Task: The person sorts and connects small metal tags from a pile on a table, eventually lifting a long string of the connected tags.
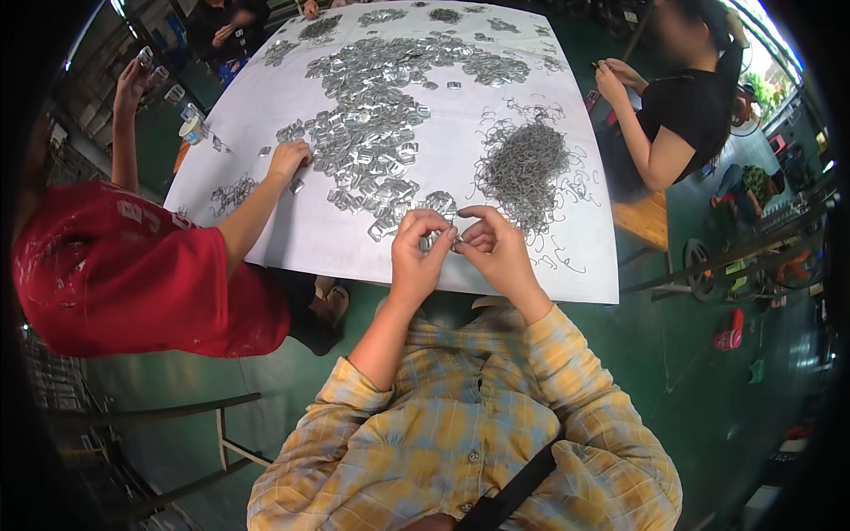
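My left hand (416,254) and my right hand (498,254) meet just above the near edge of the white table (345,257). Their fingertips pinch a small shiny metal piece (456,239) between them; fingers partly hide its shape. Right beyond my hands lies the near end of a long heap of flat, silvery metal buckles (372,142). To the right of my right hand spreads a tangled pile of thin, bent wire hooks (527,164), with loose ones scattered around it.
At left, a person in a red shirt (133,265) reaches a hand (290,159) to the buckles and raises the other. A cup (191,131) stands at the left edge. A person in black (677,124) works at right beside a wooden stool (642,223). Smaller piles (319,26) lie farther back.
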Demonstrator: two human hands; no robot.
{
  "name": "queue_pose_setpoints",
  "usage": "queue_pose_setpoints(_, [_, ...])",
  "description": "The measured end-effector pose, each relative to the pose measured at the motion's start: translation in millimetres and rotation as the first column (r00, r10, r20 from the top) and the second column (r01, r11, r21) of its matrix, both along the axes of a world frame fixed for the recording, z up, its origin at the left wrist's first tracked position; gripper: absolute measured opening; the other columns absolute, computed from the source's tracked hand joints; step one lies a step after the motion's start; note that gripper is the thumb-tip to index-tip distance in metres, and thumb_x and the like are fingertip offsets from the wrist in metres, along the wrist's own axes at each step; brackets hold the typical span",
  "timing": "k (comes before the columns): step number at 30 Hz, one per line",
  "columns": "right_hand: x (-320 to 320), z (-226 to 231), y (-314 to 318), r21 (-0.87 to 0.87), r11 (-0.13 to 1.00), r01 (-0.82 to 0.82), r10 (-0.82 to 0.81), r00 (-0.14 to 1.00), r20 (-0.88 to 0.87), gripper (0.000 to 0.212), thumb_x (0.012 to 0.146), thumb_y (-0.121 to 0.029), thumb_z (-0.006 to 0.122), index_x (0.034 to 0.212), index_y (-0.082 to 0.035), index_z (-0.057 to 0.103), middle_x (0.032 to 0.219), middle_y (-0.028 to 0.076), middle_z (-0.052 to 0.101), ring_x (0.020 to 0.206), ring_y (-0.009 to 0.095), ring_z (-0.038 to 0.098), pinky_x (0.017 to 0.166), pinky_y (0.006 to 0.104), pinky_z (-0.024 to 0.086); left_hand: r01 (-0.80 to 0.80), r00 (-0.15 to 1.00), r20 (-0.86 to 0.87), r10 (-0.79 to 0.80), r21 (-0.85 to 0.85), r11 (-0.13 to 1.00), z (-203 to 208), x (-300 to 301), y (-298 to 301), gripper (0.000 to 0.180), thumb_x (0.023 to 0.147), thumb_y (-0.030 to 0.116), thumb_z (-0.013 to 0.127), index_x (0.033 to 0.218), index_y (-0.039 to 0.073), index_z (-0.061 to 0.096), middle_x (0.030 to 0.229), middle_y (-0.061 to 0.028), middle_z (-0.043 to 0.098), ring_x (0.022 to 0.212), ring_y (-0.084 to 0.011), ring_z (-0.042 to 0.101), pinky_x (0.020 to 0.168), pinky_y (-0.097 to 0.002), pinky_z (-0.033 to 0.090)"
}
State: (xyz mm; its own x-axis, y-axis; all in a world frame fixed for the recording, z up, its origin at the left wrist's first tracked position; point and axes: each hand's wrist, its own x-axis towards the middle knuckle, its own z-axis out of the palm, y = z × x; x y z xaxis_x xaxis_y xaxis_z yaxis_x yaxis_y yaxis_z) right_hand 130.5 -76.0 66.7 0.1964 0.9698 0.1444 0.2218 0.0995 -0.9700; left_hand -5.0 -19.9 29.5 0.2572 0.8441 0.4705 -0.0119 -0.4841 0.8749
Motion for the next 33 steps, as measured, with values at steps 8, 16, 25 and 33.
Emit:
queue_pose_setpoints(8, [26.5,-36.2,16.5,-0.056,0.988,0.141,-0.121,0.955,0.269,0.025,0.076,-0.002,0.066,0.101,-0.002,0.06,0.074,0.003,0.059,0.064,0.01,0.057,0.06,0.0243,0.046,0.138,0.936,0.353,-0.011,-0.338,0.931,-4.1,-22.3,11.4,0.005,0.09,0.006,0.053,0.092,0.002,0.051,0.082,-0.0026,0.06,0.073,-0.0057,0.05,0.067,-0.0201,0.041])
queue_pose_setpoints(16, [-10.3,-66.0,42.3,0.171,0.985,0.019,-0.127,0.748,0.651,0.029,0.066,-0.015,0.074,0.088,0.001,0.065,0.08,0.013,0.055,0.081,0.03,0.052,0.074,0.0388,0.043,0.102,0.961,0.276,-0.026,-0.267,0.958,-5.9,-23.4,7.8,0.006,0.089,0.006,0.056,0.088,0.001,0.053,0.077,0.0001,0.056,0.07,-0.0045,0.049,0.063,-0.0193,0.04])
queue_pose_setpoints(25, [-9.5,-58.4,54.5,-0.057,0.996,0.074,-0.04,0.888,0.458,0.019,0.07,-0.008,0.069,0.086,0.0,0.062,0.08,0.019,0.063,0.076,0.035,0.061,0.068,0.0409,0.047,0.293,0.887,0.461,-0.036,-0.5,0.815,-8.2,-26.3,9.1,0.006,0.088,0.007,0.059,0.09,0.001,0.056,0.078,-0.0016,0.06,0.071,-0.0063,0.053,0.066,-0.0204,0.042])
queue_pose_setpoints(33, [20.0,-54.3,48.8,-0.223,0.962,0.159,-0.107,0.967,0.232,0.014,0.078,-0.005,0.063,0.089,0.004,0.06,0.067,0.011,0.063,0.059,0.016,0.063,0.052,0.0288,0.047,0.161,0.957,0.29,-0.014,-0.49,0.857,-11.2,-22.0,8.6,0.006,0.086,0.006,0.061,0.087,0.001,0.058,0.076,-0.0011,0.06,0.07,-0.0061,0.053,0.065,-0.0202,0.042])
